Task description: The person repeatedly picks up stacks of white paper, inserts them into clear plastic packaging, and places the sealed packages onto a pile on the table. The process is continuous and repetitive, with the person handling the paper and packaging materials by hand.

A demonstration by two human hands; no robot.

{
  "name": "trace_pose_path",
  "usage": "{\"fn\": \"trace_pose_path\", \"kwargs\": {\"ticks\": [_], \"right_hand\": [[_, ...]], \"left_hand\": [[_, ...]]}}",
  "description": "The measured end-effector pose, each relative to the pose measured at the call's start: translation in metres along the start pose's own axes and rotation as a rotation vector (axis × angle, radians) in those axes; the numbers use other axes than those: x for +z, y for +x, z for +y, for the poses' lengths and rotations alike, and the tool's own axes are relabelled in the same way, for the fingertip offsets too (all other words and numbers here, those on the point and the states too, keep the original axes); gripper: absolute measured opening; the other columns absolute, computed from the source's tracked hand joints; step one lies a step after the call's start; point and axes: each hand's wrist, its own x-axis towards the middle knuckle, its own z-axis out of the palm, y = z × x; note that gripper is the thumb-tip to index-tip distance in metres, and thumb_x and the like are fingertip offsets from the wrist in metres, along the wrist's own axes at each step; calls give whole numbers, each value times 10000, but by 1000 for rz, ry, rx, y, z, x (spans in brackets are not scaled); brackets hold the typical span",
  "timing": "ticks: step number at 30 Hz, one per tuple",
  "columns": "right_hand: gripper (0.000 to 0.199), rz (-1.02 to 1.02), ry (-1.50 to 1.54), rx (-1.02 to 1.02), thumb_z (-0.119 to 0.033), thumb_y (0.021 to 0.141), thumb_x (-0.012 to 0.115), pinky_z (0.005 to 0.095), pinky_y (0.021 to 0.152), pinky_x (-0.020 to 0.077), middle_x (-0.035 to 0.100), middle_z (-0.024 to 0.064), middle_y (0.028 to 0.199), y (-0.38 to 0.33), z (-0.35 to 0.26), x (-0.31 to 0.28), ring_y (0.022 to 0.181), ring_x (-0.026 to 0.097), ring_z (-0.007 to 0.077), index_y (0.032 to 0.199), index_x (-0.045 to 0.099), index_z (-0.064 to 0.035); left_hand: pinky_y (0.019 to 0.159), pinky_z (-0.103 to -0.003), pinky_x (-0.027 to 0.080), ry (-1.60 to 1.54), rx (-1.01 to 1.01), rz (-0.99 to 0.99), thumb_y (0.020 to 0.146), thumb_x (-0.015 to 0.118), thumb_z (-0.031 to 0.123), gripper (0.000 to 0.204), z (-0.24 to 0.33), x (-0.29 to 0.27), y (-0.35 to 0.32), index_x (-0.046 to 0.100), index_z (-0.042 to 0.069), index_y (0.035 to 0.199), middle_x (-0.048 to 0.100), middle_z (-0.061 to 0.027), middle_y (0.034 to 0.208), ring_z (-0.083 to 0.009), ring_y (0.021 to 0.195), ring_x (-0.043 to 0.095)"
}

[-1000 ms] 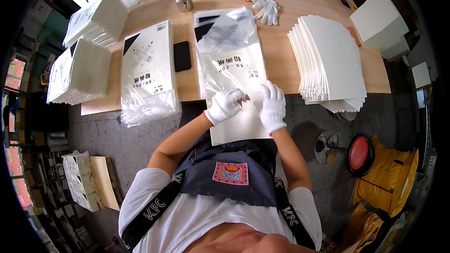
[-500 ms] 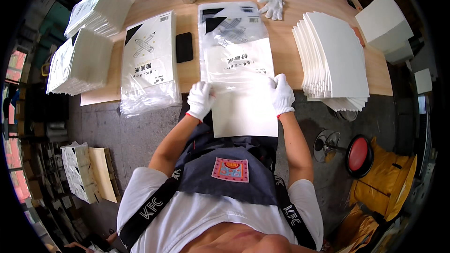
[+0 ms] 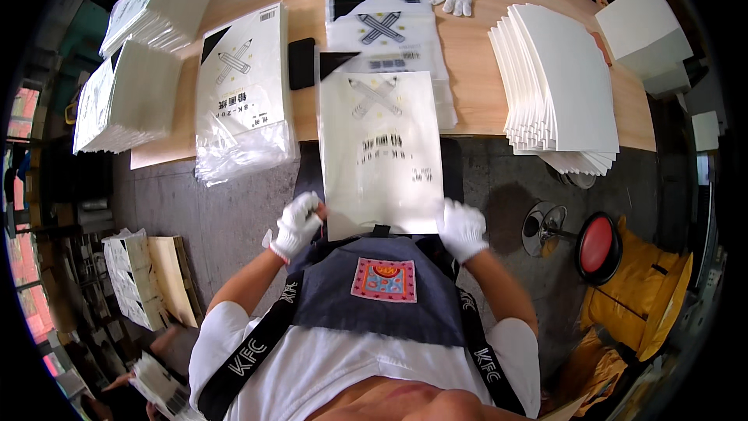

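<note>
Gloves on, left hand and right hand pinch the lower corners of a clear-bagged paper pack, fingers closed on it, held above the bench edge; beyond lies a bag pile.

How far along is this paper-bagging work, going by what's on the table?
Done: a pile of filled clear plastic packs lies on the wooden table. In hand: the left hand and right hand, both in white gloves, hold a bagged stack of white sheets by its near corners. Left: a fanned stack of loose white sheets at the right and empty clear bags ahead suggest much remains.
</note>
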Motion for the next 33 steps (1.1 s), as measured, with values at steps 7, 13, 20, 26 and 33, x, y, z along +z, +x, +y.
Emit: {"fn": "trace_pose_path", "kwargs": {"ticks": [7, 13, 20, 26, 33], "right_hand": [[183, -45, -40, -411, -242, 878, 520, 370, 469, 503, 619, 46, 667, -72, -25, 2, 596, 653, 211, 802, 658, -148], [325, 115, 38, -178, -289, 885, 512, 417, 542, 522, 644, 122, 655, 13, -33, -60, 652, 663, 294, 702, 670, -73], [160, -55, -99, -312, -215, 766, 592, 482, 530, 523, 658, 106, 681, -18, 7, 25, 588, 655, 285, 662, 619, -95], [426, 427, 771, 294, -471, 980, 470, 435, 625, 501, 673, 155, 776, 67, 77, 112, 670, 663, 291, 1053, 663, -98], [372, -372, 1826, 427, -339, 1010, 495, 287, 558, 530, 695, 100, 899, 130, -25, 87, 637, 639, 161, 1216, 592, -44]], "left_hand": [[772, -396, 482, 85, 274, -419, 699, 706, 27, 188, -20, 0, -55, 577, 78, 826, 583, -87, 880, -310, 877, 588], [678, -388, 486, -8, 311, 16, 712, 682, 38, 166, 24, 19, 32, 533, 59, 781, 550, -114, 782, -325, 751, 575], [616, -377, 482, 171, 113, -58, 751, 656, 31, 123, -46, 16, -1, 537, 58, 771, 550, -117, 728, -319, 675, 583], [725, -269, 497, -841, -655, 114, 979, 579, 333, 369, -119, 50, 81, 569, 35, 1196, 689, -115, 1057, -166, 882, 654], [632, -297, 404, -223, 78, 286, 958, 554, 137, 150, 22, -17, 102, 537, 29, 854, 469, -59, 710, -171, 654, 480]]}}
